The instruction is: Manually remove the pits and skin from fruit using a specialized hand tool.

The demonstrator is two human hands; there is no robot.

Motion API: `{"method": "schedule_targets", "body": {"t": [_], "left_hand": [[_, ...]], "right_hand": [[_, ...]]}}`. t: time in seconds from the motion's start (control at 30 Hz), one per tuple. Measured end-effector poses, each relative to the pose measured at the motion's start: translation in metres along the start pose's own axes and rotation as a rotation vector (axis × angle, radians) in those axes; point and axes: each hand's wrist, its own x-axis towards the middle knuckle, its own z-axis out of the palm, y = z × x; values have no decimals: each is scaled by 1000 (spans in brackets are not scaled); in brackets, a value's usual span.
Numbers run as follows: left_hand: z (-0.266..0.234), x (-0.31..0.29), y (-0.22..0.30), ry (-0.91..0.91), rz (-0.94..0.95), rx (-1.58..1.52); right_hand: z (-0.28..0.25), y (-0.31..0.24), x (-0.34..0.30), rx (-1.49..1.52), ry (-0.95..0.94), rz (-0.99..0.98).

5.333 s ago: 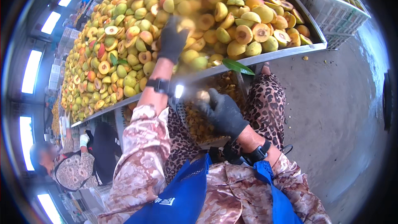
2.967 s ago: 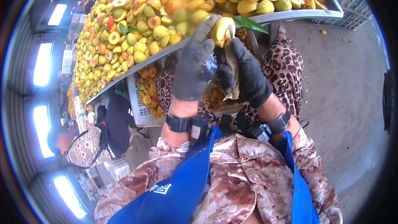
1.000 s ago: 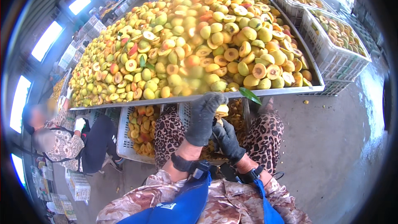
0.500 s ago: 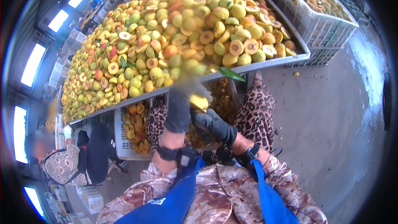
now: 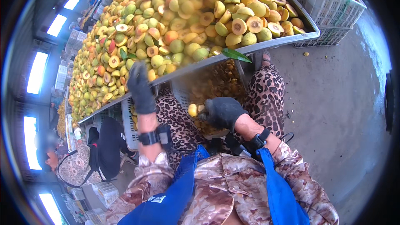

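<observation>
My left hand [image 5: 141, 88], in a dark glove, is raised at the near edge of the sloping metal tray [image 5: 179, 75]. Its fingers stretch toward the heap of halved yellow-green peaches [image 5: 156, 61], with no fruit visible in them. Lower and to the right, my dark-gloved right hand [image 5: 225, 112] is closed over a plastic crate of fruit pieces [image 5: 216, 83]. At its fingertips shows a small yellow peach piece [image 5: 192, 109] beside a brownish bit. The palm side is hidden, so anything else in that hand cannot be made out.
White crates of fruit [image 5: 333, 8] are stacked at the right of the tray. A green leaf [image 5: 236, 55] lies over the tray's rim. Another person [image 5: 83, 162] sits at the left. My legs in leopard-print trousers [image 5: 266, 87] flank the crate on the wet concrete floor [image 5: 329, 112].
My hands have parted. The left has moved left and up to the heap, no longer at the yellow peach piece. My right hand stays over the crate. The view has shifted slightly.
</observation>
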Motion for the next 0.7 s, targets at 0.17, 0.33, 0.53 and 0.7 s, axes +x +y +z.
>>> {"method": "schedule_targets", "body": {"t": [0.17,0.33,0.53,0.7], "left_hand": [[142,43,71,-321,251,-116],[233,42,96,-355,599,414],[194,60,67,-387,265,-141],[114,25,75,-464,-374,-1105]], "right_hand": [[7,6,10,5,64,139],[-5,8,8,-15,50,172],[2,14,5,73,328,215],[7,33,14,438,547,64]]}}
